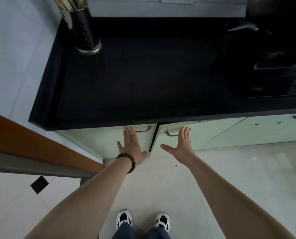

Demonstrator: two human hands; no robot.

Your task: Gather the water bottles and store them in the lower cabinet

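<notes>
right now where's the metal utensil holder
Head view: the utensil holder stands at the countertop's back left corner, beside the left wall.

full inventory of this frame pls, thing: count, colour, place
countertop: 1, black, centre
utensil holder: 1, steel, back left of countertop
wok: 1, black, back right
cabinet doors: 2, pale green, below countertop, slightly ajar
door handles: 2, metal, top of doors
water bottles: none visible
shoes: 2, white and black, on floor
bracelet: 1, brown beads, left wrist
left hand: flat on left door
right hand: flat on right door
</notes>
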